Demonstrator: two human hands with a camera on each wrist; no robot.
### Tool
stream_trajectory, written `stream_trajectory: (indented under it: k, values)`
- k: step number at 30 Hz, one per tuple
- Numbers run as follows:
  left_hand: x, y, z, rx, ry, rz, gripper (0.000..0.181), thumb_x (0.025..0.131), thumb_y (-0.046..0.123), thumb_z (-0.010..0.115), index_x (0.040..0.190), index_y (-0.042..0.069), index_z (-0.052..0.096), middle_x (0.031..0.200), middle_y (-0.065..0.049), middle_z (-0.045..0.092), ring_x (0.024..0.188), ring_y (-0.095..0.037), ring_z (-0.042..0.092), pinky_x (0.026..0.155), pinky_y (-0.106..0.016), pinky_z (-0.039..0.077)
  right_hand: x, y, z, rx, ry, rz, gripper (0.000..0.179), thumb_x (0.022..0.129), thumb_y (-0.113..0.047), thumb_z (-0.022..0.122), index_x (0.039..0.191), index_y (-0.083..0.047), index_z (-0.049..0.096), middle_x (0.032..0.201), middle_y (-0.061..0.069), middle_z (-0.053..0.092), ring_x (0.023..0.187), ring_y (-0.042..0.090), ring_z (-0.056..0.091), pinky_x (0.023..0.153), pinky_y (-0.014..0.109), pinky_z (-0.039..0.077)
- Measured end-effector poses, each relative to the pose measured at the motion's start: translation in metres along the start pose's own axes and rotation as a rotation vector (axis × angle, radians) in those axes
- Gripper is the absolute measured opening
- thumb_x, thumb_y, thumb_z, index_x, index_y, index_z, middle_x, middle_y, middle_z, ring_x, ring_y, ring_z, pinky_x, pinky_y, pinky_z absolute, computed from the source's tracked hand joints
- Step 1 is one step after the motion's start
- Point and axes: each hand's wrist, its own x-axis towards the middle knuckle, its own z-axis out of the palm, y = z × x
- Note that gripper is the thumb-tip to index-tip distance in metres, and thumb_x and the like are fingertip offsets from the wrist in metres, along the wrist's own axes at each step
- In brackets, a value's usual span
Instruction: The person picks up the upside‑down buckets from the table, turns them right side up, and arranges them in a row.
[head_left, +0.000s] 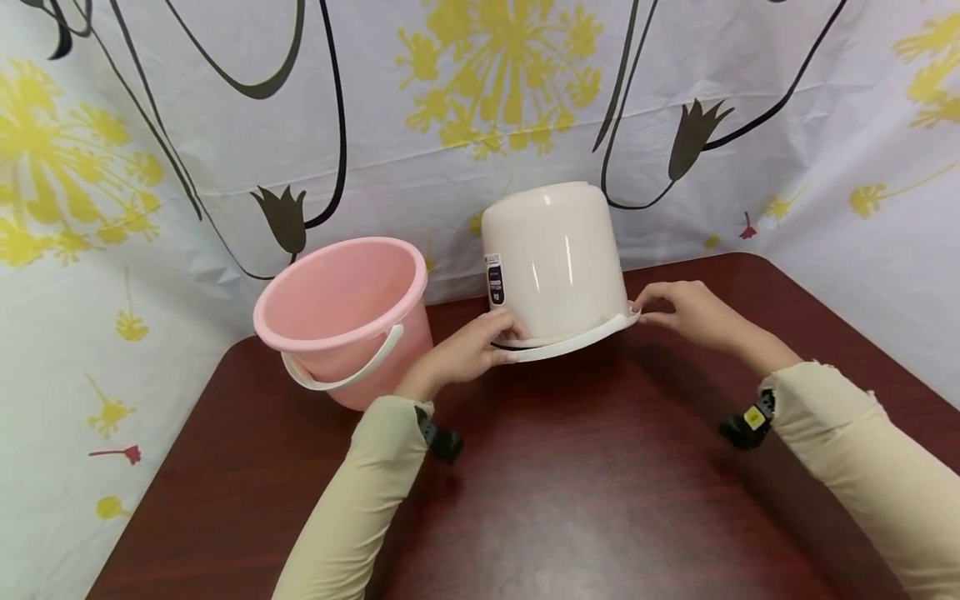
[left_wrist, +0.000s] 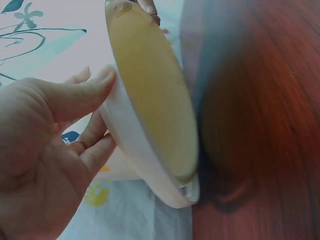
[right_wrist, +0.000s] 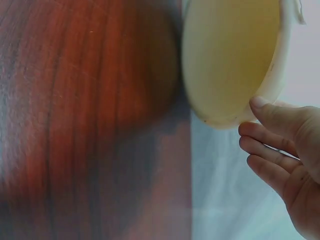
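Left grip (head_left: 467, 346) pinched the cream bucket (head_left: 562, 250) by its rim (right_wrist: 274, 75), thumb (left_wrist: 95, 87) at the edge of the mouth and fingers against the outer wall; right grip (head_left: 686, 312) nipped the same rim on the opposite side with a lighter-looking hold. Between the two sat the bucket, bottom up and tilted, its mouth turned down and toward the person. Its white handle (head_left: 573, 342) lay along the near rim, reaching from one grip to the other. From where I stood I couldn't tell whether the far edge, beyond both grips, touched the surface (head_left: 600, 492).

It looked like moulded plastic, so I judged it light, fairly stiff and not easily broken. The wall above the grips shone, likely smooth enough to slip under flat palms. To my eye the rim was the better hold, and opposite points on it should have kept the load even. The handle probably swung at its ends, so it seemed poor for steadying. A label (head_left: 495, 279) sat just above the left grip, and a pink bucket (head_left: 414, 329) stood upright to that grip's left, near it.
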Motion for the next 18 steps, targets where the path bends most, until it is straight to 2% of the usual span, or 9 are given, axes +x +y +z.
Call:
stream_trajectory:
  k: [4, 10, 15, 18]
  values:
    - [0.002, 0.008, -0.004, -0.085, -0.007, -0.005, 0.023, 0.079, 0.000, 0.068, 0.096, 0.001, 0.052, 0.095, -0.009, 0.050, 0.091, -0.020, 0.050, 0.083, -0.026, 0.042, -0.003, -0.010, -0.017, -0.027, 0.069, -0.001, 0.016, 0.079, -0.005, 0.070, 0.092, -0.014, 0.065, 0.088, -0.002, 0.068, 0.083, 0.017, 0.061, 0.071, 0.034, 0.046]
    - [0.006, 0.023, -0.006, -0.306, 0.025, -0.026, 0.024, 0.082, -0.003, 0.065, 0.099, 0.000, 0.048, 0.091, -0.008, 0.050, 0.084, -0.015, 0.049, 0.073, -0.024, 0.044, 0.002, -0.022, -0.043, -0.086, 0.208, -0.021, 0.019, 0.082, -0.006, 0.068, 0.101, -0.010, 0.067, 0.085, 0.003, 0.068, 0.080, 0.017, 0.061, 0.069, 0.027, 0.042]
    - [0.010, 0.038, -0.011, -0.521, 0.066, 0.009, 0.020, 0.085, -0.008, 0.056, 0.102, -0.007, 0.044, 0.088, -0.006, 0.046, 0.080, -0.013, 0.046, 0.070, -0.023, 0.042, 0.013, -0.030, -0.062, -0.081, 0.303, -0.050, 0.021, 0.082, -0.004, 0.067, 0.102, -0.005, 0.069, 0.084, 0.007, 0.069, 0.075, -0.010, 0.053, 0.066, 0.008, 0.038]
    - [0.009, 0.043, -0.015, -0.637, 0.114, 0.025, 0.019, 0.086, -0.012, 0.051, 0.103, -0.010, 0.043, 0.088, -0.005, 0.045, 0.079, -0.014, 0.045, 0.071, -0.024, 0.039, 0.019, -0.034, -0.069, -0.069, 0.337, -0.054, 0.020, 0.082, -0.006, 0.068, 0.101, -0.005, 0.070, 0.084, 0.008, 0.069, 0.074, -0.018, 0.046, 0.066, 0.004, 0.037]
